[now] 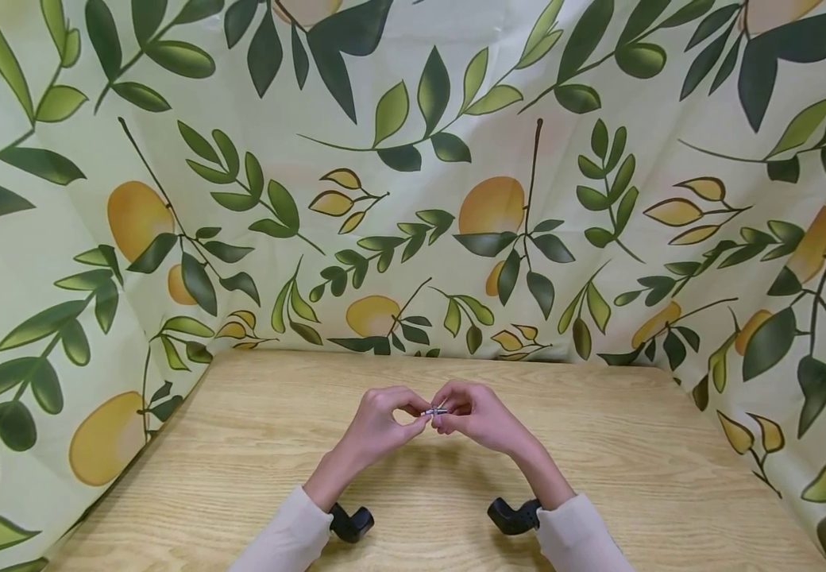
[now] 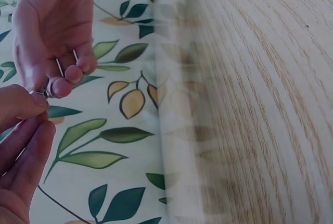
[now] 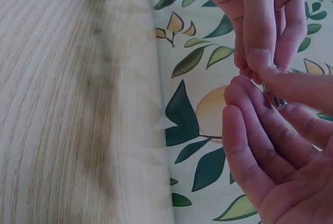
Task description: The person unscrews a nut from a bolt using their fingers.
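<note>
Between the fingertips of both hands is a small metal screw (image 1: pixel 436 411), held over the middle of the table. In the right wrist view its threaded end (image 3: pixel 279 101) shows beneath the thumb of the right hand (image 3: pixel 276 166). My left hand (image 1: pixel 383 419) pinches one end between thumb and fingers. From the other side my right hand (image 1: pixel 483 415) pinches it too, the fingertips of both hands close together. The left wrist view shows only a bit of metal (image 2: pixel 43 89) between the hands; fingers hide the rest.
A wooden table (image 1: pixel 241 453) lies under both hands. Around its back and sides hangs a cloth (image 1: pixel 413 191) printed with leaves and orange fruit. Black wrist mounts (image 1: pixel 353 523) show below each forearm, next to light sleeves (image 1: pixel 287 532).
</note>
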A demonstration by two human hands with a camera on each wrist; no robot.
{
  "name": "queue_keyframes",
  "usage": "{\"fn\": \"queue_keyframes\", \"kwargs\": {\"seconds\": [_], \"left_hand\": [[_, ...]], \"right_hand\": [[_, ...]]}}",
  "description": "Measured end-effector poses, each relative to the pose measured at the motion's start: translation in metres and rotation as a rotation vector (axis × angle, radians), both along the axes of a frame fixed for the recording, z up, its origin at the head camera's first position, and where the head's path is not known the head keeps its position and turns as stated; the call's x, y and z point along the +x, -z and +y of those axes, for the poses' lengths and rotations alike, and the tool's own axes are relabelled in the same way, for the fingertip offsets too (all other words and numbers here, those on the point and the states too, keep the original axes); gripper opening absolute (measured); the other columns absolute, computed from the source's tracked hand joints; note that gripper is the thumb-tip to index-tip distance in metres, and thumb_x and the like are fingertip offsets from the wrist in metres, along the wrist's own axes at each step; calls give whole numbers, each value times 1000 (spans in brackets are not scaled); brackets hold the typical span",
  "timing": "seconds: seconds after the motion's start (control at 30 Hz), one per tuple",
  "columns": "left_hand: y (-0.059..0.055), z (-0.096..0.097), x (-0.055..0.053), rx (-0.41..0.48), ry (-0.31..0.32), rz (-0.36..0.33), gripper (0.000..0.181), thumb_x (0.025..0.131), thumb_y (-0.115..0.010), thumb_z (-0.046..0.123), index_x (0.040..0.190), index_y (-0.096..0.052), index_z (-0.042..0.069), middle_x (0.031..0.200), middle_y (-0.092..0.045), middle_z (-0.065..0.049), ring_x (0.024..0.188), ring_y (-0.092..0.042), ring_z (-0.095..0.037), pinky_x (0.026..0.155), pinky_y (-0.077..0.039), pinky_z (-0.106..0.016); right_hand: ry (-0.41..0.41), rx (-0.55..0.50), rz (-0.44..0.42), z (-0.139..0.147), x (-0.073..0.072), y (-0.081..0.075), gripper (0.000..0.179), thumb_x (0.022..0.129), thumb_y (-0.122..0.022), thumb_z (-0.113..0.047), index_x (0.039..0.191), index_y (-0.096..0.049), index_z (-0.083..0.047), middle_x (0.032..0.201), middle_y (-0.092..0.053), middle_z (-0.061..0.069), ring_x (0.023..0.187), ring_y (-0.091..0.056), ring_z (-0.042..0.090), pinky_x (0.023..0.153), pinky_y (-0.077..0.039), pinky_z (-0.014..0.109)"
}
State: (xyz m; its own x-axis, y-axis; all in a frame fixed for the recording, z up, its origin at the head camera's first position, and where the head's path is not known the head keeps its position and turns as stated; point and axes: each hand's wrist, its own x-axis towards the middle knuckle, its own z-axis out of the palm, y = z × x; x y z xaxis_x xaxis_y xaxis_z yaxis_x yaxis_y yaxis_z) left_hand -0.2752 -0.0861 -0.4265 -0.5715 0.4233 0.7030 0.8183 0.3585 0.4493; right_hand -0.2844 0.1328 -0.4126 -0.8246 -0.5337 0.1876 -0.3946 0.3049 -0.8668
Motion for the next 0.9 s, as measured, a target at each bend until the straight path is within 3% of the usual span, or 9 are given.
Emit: {"fn": "queue_keyframes", "kwargs": {"seconds": [0.2,0.33,0.63,0.9], "left_hand": [[1,-1,1,2,-23,12,12,81,-82,-1,90,-79,7,86,-79,-4,74,-76,-16,72,-63,-24],[1,-1,1,9,-16,15,14,80,-83,-1,91,-79,7,86,-79,-4,75,-76,-16,73,-63,-22],[1,0,2,9,-14,30,13,81,-83,-1,91,-79,7,85,-79,-3,74,-76,-15,71,-63,-23],[1,1,1,19,0,64,15,80,-83,-3,90,-79,7,85,-79,-3,74,-75,-13,71,-63,-23]], "right_hand": [[-17,9,-10,-2,1,0,20,102,-65,-16,108,-71,3,91,-76,17,81,-74,33,76,-66,44],[1,4,2,-3,1,1,16,98,-69,-11,107,-68,2,92,-76,17,81,-74,32,74,-66,37],[-7,10,-8,-1,4,-1,21,101,-65,-16,109,-70,3,92,-76,19,82,-74,36,77,-66,45],[14,9,4,0,4,-2,22,99,-69,-16,110,-69,3,92,-76,20,80,-75,29,75,-66,40]]}}
